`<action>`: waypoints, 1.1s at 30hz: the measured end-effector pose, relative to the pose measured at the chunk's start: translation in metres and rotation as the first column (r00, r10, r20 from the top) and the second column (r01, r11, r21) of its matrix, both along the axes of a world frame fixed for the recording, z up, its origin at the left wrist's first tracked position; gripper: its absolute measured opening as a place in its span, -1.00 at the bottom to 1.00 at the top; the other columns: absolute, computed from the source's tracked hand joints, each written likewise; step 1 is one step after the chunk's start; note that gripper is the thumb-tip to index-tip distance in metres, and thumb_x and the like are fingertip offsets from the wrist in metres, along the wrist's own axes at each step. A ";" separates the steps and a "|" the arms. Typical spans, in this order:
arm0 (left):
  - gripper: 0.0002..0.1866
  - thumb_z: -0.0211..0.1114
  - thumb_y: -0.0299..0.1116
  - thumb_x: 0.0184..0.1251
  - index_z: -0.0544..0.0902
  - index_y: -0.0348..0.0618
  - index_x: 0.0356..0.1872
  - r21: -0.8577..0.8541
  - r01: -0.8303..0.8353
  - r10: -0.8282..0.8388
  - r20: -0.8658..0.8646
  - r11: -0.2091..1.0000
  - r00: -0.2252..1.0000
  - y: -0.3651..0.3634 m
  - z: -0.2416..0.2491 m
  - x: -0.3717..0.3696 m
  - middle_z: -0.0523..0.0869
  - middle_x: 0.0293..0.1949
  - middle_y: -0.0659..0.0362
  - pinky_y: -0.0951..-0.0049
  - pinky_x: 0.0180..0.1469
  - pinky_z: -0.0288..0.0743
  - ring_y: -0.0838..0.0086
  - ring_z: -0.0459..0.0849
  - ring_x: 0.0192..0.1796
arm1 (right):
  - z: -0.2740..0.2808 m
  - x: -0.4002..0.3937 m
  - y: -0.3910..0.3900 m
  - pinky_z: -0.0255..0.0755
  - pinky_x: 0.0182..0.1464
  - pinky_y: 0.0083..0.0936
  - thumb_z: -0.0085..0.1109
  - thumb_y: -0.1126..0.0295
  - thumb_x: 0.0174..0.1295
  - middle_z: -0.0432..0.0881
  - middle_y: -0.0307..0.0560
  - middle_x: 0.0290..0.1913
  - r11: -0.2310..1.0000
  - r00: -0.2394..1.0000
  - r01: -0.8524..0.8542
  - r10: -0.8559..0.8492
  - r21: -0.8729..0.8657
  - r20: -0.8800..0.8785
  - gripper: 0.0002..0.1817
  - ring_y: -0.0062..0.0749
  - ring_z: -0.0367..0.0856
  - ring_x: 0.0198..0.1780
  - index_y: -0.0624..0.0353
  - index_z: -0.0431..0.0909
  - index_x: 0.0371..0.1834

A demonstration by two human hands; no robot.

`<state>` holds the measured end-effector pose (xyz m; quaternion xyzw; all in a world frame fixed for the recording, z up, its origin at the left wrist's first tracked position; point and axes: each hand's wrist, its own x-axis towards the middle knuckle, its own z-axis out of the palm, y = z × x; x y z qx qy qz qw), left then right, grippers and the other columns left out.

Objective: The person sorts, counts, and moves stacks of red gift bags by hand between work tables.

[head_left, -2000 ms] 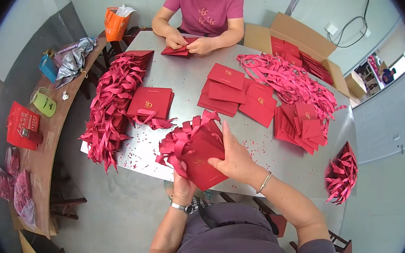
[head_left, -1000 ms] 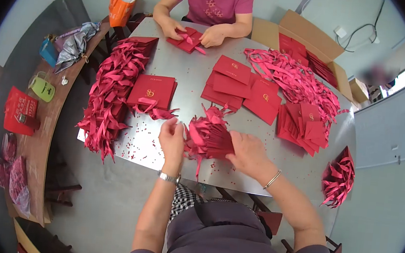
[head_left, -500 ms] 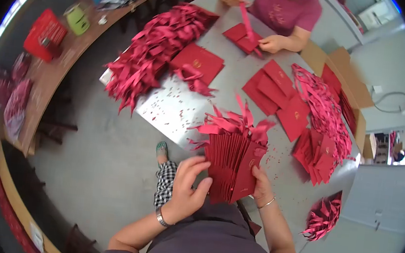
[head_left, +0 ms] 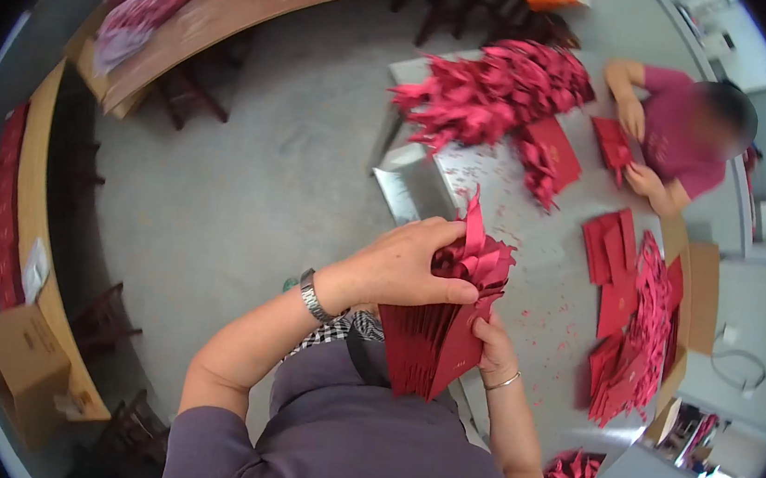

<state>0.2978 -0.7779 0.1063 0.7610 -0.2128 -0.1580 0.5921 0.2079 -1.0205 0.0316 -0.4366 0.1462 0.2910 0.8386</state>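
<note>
A thick stack of red envelopes with ribbon tails at its top is held in front of my body. My right hand grips the right side of the stack, thumb on the outer envelope. My left hand is closed around the ribbon tails at the top, thumb pointing right across them. More red envelopes lie on the grey table to the right, beside a long heap of pink ribbons.
A large pile of ribboned envelopes lies at the table's far end. Across the table a co-worker handles a red envelope. An open cardboard box stands at the right edge. A curved wooden counter runs along the back left.
My left hand has moved from the left side of the stack up onto the ribbon tails and closed on them. The camera view has turned left, so the table appears further right.
</note>
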 end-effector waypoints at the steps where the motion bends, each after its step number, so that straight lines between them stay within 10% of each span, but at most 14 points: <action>1: -0.41 0.40 -0.13 0.05 0.50 -0.28 0.05 0.092 0.039 -0.033 -0.064 0.995 0.997 0.023 0.006 -0.001 0.59 -0.09 -0.02 0.31 0.04 0.43 0.20 0.57 -0.04 | 0.003 0.007 0.021 0.42 0.18 -0.44 0.41 0.21 0.05 0.53 -0.15 0.14 0.999 0.999 -0.047 0.047 -0.014 -0.007 -0.28 -0.41 0.53 0.13 0.22 0.32 0.26; 5: -0.80 0.33 -0.37 0.15 0.65 -0.24 -0.24 -0.153 -0.219 0.153 -0.357 0.964 0.922 0.122 -0.015 -0.008 0.66 -0.43 0.34 0.60 -0.26 0.47 0.70 0.55 -0.36 | 0.003 0.024 0.114 0.42 0.17 -0.43 0.40 0.24 0.06 0.54 -0.13 0.12 0.967 0.968 -0.253 0.253 -0.025 -0.009 -0.30 -0.40 0.54 0.11 0.24 0.32 0.24; 11: -0.76 0.40 -0.34 0.07 0.63 -0.34 -0.35 -0.050 -0.736 0.706 -0.250 0.675 0.663 0.309 -0.042 -0.054 0.67 -0.53 0.21 0.54 -0.39 0.49 0.61 0.59 -0.48 | 0.001 0.047 0.254 0.44 0.15 -0.44 0.39 0.25 0.07 0.55 -0.10 0.11 0.849 0.849 -0.528 0.528 -0.013 0.027 -0.32 -0.42 0.55 0.09 0.26 0.33 0.23; 20: -0.49 0.36 -0.30 0.05 0.54 -0.26 0.07 0.053 -0.996 0.959 0.278 -0.068 -0.050 0.412 -0.033 -0.215 0.45 0.14 -0.11 0.20 0.24 0.30 0.03 0.39 0.22 | 0.002 0.052 0.467 0.45 0.15 -0.40 0.36 0.22 0.11 0.53 -0.07 0.13 0.455 0.455 -0.890 0.890 -0.037 -0.007 -0.29 -0.39 0.54 0.11 0.29 0.27 0.28; 23: -0.68 0.34 -0.34 0.08 0.66 -0.24 -0.13 0.174 -0.984 0.947 0.309 0.032 0.085 0.453 -0.031 -0.248 0.52 0.08 -0.09 0.25 0.19 0.36 0.11 0.47 0.15 | 0.004 0.051 0.539 0.45 0.16 -0.39 0.37 0.23 0.11 0.53 -0.05 0.13 0.294 0.294 -0.955 0.956 -0.025 -0.002 -0.29 -0.38 0.53 0.11 0.29 0.27 0.27; 25: -0.77 0.31 -0.37 0.11 0.68 -0.27 -0.23 -0.014 -0.990 0.968 -0.209 0.137 0.137 0.488 -0.027 -0.265 0.56 0.05 -0.08 0.35 0.01 0.48 0.22 0.61 -0.03 | 0.002 0.053 0.587 0.45 0.16 -0.39 0.37 0.23 0.11 0.52 -0.05 0.13 0.186 0.186 -0.982 0.983 -0.029 0.001 -0.29 -0.37 0.53 0.11 0.29 0.27 0.27; 30: -0.90 0.26 -0.46 0.09 0.66 -0.23 -0.37 0.106 -0.994 0.998 0.063 0.015 0.022 0.587 -0.035 -0.275 0.64 -0.05 0.11 0.37 -0.03 0.47 0.31 0.61 -0.08 | -0.007 0.064 0.716 0.42 0.19 -0.36 0.37 0.19 0.13 0.51 -0.05 0.15 0.013 0.011 -0.999 0.997 -0.029 0.071 -0.28 -0.36 0.52 0.14 0.28 0.26 0.28; 32: -0.93 0.25 -0.52 0.04 0.68 -0.15 -0.44 0.394 -0.859 0.615 0.779 -0.328 0.122 0.645 -0.020 -0.276 0.65 -0.09 0.11 0.27 0.11 0.42 0.14 0.57 0.00 | -0.007 0.075 0.776 0.42 0.20 -0.35 0.37 0.19 0.12 0.50 -0.04 0.16 -0.075 -0.076 -0.997 0.995 -0.029 0.061 -0.26 -0.35 0.51 0.14 0.28 0.24 0.30; 33: -0.79 0.23 -0.56 0.01 0.67 -0.14 -0.28 0.336 -0.879 0.573 0.815 -0.340 0.090 0.677 -0.025 -0.283 0.62 -0.04 0.06 0.20 0.21 0.35 0.06 0.50 0.08 | -0.005 0.081 0.807 0.41 0.20 -0.35 0.38 0.18 0.11 0.50 -0.04 0.17 -0.155 -0.157 -0.987 0.986 -0.037 0.055 -0.24 -0.34 0.51 0.15 0.28 0.23 0.31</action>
